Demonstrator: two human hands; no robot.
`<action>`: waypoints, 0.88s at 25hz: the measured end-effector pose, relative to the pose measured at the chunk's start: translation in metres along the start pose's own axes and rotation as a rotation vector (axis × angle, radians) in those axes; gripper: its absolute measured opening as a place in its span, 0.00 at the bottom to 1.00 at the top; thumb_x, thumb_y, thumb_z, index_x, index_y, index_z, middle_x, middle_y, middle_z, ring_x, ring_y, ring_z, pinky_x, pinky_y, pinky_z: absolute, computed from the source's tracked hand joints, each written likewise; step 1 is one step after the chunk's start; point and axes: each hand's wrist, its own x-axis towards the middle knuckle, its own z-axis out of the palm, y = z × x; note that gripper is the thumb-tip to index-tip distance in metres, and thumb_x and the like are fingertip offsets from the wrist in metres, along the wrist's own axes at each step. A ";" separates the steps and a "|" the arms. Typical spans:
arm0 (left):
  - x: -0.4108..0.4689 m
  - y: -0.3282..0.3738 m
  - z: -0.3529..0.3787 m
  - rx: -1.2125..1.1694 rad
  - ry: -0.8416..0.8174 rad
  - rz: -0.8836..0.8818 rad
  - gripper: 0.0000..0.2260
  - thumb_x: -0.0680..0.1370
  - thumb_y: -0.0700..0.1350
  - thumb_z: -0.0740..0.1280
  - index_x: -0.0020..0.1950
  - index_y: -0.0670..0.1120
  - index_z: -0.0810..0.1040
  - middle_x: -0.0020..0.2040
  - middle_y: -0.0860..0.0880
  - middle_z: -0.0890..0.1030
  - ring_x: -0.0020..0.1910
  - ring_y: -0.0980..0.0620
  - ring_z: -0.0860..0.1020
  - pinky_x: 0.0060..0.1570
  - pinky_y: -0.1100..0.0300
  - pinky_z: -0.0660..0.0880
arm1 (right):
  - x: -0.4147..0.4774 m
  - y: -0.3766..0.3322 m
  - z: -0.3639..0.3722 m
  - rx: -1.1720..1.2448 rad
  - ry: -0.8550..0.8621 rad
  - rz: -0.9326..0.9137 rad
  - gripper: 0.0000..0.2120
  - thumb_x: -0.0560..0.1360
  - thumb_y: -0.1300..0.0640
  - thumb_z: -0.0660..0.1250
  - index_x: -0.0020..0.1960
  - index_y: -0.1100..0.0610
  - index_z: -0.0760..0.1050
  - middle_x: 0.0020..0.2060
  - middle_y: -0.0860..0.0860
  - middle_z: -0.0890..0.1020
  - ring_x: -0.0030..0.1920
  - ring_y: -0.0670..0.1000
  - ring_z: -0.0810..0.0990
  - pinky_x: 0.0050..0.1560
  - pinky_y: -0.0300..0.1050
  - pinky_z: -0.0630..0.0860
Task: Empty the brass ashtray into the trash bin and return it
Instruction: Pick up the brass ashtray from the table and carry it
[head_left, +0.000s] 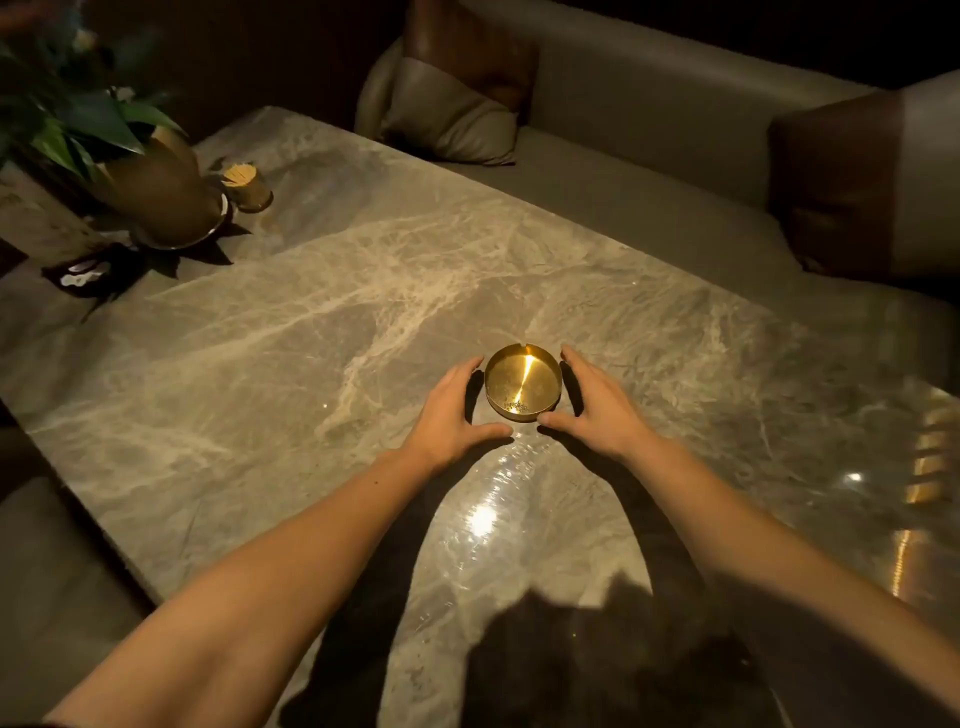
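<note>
Two hands spread, cupping without clear contact | left hand (451, 410), right hand (597, 402) | round brass ashtray (523, 383) between them, few ash specks inside | veined marble table (270, 332)

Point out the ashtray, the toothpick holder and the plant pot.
ashtray (523, 382): head view, inner floor of the bowl.
toothpick holder (249, 188): head view, side of the cup.
plant pot (161, 200): head view, its rounded side.

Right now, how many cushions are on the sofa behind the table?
2: one cushion propped at the sofa's back beyond the table's far end, another cushion at the right edge, partly cropped. Others may be outside the view.
</note>
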 end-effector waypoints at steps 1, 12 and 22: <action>0.004 -0.003 0.004 -0.013 0.008 0.023 0.47 0.64 0.56 0.80 0.76 0.45 0.61 0.73 0.44 0.70 0.72 0.47 0.68 0.70 0.57 0.64 | 0.001 0.002 0.002 0.013 0.002 -0.010 0.49 0.68 0.44 0.75 0.79 0.54 0.49 0.77 0.55 0.61 0.76 0.56 0.60 0.73 0.53 0.60; 0.019 -0.014 0.018 -0.120 0.047 0.057 0.43 0.61 0.56 0.81 0.73 0.50 0.68 0.62 0.54 0.74 0.63 0.54 0.73 0.65 0.59 0.69 | 0.007 0.011 0.018 0.083 0.053 0.017 0.43 0.67 0.44 0.75 0.76 0.48 0.58 0.69 0.51 0.73 0.69 0.53 0.69 0.67 0.51 0.68; 0.014 0.004 -0.007 -0.234 -0.015 0.050 0.41 0.62 0.48 0.82 0.72 0.47 0.70 0.62 0.51 0.73 0.58 0.63 0.74 0.57 0.77 0.70 | -0.025 -0.023 -0.004 0.346 0.160 0.047 0.40 0.65 0.56 0.80 0.73 0.55 0.66 0.63 0.48 0.77 0.61 0.39 0.72 0.61 0.23 0.64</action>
